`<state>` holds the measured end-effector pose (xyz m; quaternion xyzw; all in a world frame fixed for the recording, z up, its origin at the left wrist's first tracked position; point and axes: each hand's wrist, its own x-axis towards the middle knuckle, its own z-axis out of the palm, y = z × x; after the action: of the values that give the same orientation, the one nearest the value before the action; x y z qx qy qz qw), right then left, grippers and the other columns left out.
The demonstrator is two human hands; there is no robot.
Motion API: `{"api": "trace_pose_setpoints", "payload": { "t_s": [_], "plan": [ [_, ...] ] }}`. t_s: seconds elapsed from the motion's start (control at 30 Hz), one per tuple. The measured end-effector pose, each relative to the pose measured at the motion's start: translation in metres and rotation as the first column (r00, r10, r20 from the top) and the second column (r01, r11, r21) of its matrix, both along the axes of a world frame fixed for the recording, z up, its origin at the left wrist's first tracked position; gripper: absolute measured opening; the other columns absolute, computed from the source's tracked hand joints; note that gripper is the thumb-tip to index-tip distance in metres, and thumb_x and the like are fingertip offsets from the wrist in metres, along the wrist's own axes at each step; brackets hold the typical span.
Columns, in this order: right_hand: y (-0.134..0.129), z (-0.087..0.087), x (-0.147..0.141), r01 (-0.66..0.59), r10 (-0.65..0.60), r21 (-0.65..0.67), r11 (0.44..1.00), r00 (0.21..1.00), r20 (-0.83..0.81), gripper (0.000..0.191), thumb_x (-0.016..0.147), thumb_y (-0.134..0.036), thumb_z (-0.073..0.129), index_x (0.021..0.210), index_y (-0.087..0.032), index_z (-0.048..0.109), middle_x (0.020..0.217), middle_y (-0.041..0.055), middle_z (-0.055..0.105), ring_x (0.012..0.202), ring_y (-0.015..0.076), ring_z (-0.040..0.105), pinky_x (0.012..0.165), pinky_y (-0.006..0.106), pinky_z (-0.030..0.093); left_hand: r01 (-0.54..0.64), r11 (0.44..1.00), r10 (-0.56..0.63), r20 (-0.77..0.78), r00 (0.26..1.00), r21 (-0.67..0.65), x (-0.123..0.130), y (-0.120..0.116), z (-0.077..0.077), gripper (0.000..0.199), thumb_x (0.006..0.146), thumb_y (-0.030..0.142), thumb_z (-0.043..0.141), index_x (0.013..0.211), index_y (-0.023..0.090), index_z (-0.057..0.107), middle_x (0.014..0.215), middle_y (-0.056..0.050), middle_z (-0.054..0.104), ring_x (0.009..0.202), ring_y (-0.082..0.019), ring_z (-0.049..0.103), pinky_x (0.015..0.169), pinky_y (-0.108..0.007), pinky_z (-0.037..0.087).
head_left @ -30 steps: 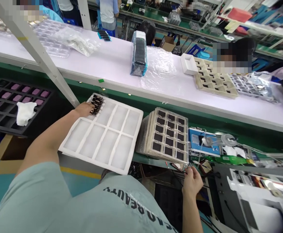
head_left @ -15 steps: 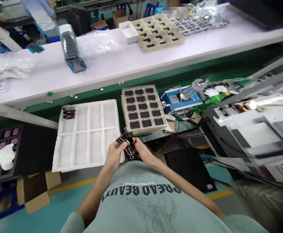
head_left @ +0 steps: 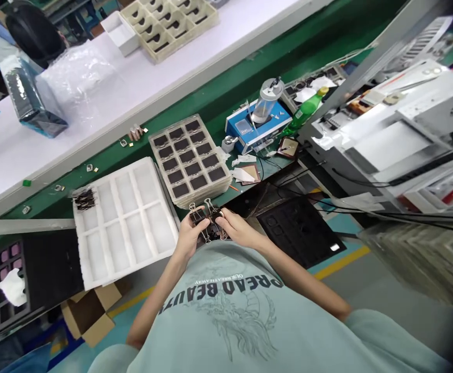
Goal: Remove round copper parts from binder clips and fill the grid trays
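Close in front of my body, my left hand (head_left: pixel 189 231) is closed on a black binder clip (head_left: pixel 197 214) with silver wire handles. Beside it, my right hand (head_left: pixel 236 228) grips a second black clip (head_left: pixel 213 211). The two clips are side by side, with wire handles pointing up and down; what lies under the fingers is hidden. To the left, a white foam tray (head_left: pixel 127 217) holds several black clips (head_left: pixel 85 199) in its far left compartment. A stack of clear plastic trays (head_left: pixel 189 158) with dark square pieces stands just beyond my hands.
A blue device (head_left: pixel 257 127) and a green bottle (head_left: pixel 307 110) stand at the right back. Grey equipment (head_left: pixel 397 150) fills the right side. A raised white shelf (head_left: pixel 133 77) crosses behind. An open cardboard box (head_left: pixel 88 316) sits low at the left.
The view has turned and shifted to the right, so the trays appear further left. Both hands still hold clips, whose wire handles now stand more upright, closer side by side.
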<state>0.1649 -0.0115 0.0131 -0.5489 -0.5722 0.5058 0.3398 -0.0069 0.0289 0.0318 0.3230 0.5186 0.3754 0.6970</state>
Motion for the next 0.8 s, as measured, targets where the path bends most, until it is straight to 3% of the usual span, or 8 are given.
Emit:
{"api": "trace_pose_setpoints", "payload": {
  "t_s": [0.13, 0.27, 0.4, 0.5, 0.6, 0.67, 0.8],
  "plan": [
    [-0.001, -0.003, 0.011, -0.011, 0.007, 0.044, 0.999, 0.997, 0.083, 0.025, 0.1, -0.047, 0.036, 0.092, -0.023, 0.04, 0.073, -0.0023, 0.051, 0.063, 0.0163, 0.048, 0.062, 0.029, 0.035, -0.005, 0.997, 0.006, 0.016, 1.0, -0.074, 0.015, 0.0, 0.005, 0.06, 0.051, 0.025, 0.094, 0.105, 0.016, 0.069, 0.093, -0.004, 0.073, 0.082, -0.02, 0.068, 0.081, -0.034, 0.054],
    [0.0, -0.004, 0.017, -0.008, 0.001, 0.085, 0.996, 0.997, 0.079, 0.023, 0.1, -0.042, 0.041, 0.106, -0.02, 0.044, 0.083, 0.0021, 0.059, 0.071, 0.018, 0.055, 0.066, 0.029, 0.039, -0.045, 0.994, 0.05, 0.052, 0.997, -0.099, 0.022, -0.001, 0.004, 0.065, 0.048, 0.021, 0.095, 0.107, 0.017, 0.067, 0.087, -0.002, 0.072, 0.075, -0.017, 0.067, 0.078, -0.033, 0.054],
    [-0.004, -0.003, 0.016, -0.012, 0.017, 0.051, 0.999, 0.995, -0.095, 0.046, 0.096, -0.042, 0.054, 0.131, -0.017, 0.04, 0.102, 0.0072, 0.066, 0.083, 0.0189, 0.063, 0.073, 0.031, 0.048, -0.136, 0.989, 0.139, 0.061, 0.988, -0.053, 0.029, -0.004, 0.002, 0.06, 0.05, 0.02, 0.094, 0.104, 0.018, 0.067, 0.086, 0.0, 0.071, 0.074, -0.015, 0.066, 0.077, -0.031, 0.054],
    [-0.009, -0.004, 0.01, -0.032, 0.023, -0.043, 0.999, 0.983, -0.184, 0.044, 0.091, -0.039, 0.061, 0.126, -0.015, 0.047, 0.094, 0.006, 0.069, 0.08, 0.0193, 0.066, 0.069, 0.03, 0.051, -0.169, 0.986, 0.168, 0.061, 0.984, 0.009, 0.03, -0.003, 0.0, 0.059, 0.05, 0.019, 0.094, 0.102, 0.018, 0.067, 0.086, 0.001, 0.071, 0.076, -0.014, 0.066, 0.079, -0.029, 0.053],
    [-0.014, -0.006, 0.008, -0.015, 0.006, -0.052, 0.999, 0.986, -0.165, 0.028, 0.091, -0.033, 0.06, 0.112, -0.016, 0.054, 0.082, 0.0034, 0.069, 0.073, 0.0186, 0.066, 0.065, 0.029, 0.05, -0.167, 0.986, 0.167, 0.036, 0.985, 0.002, 0.027, 0.001, -0.003, 0.055, 0.05, 0.021, 0.094, 0.098, 0.017, 0.068, 0.083, 0.0, 0.071, 0.074, -0.014, 0.066, 0.078, -0.029, 0.052],
    [-0.018, -0.008, 0.012, -0.044, 0.032, -0.059, 0.997, 0.981, -0.193, 0.028, 0.091, -0.033, 0.06, 0.114, -0.017, 0.055, 0.078, 0.0011, 0.068, 0.066, 0.0166, 0.065, 0.062, 0.028, 0.05, -0.193, 0.981, 0.193, 0.023, 0.981, 0.004, 0.024, 0.004, -0.004, 0.048, 0.052, 0.024, 0.094, 0.092, 0.016, 0.069, 0.079, 0.001, 0.07, 0.069, -0.013, 0.064, 0.075, -0.029, 0.051],
    [-0.02, -0.016, 0.016, -0.107, 0.048, -0.138, 0.985, 0.924, -0.38, 0.05, 0.085, -0.041, 0.067, 0.128, -0.021, 0.052, 0.103, 0.0048, 0.069, 0.072, 0.0157, 0.066, 0.058, 0.026, 0.052, -0.237, 0.971, 0.236, 0.026, 0.972, 0.044, 0.026, 0.005, -0.007, 0.041, 0.055, 0.028, 0.094, 0.085, 0.016, 0.069, 0.078, 0.001, 0.07, 0.065, -0.011, 0.062, 0.072, -0.028, 0.05]
  ]
}}
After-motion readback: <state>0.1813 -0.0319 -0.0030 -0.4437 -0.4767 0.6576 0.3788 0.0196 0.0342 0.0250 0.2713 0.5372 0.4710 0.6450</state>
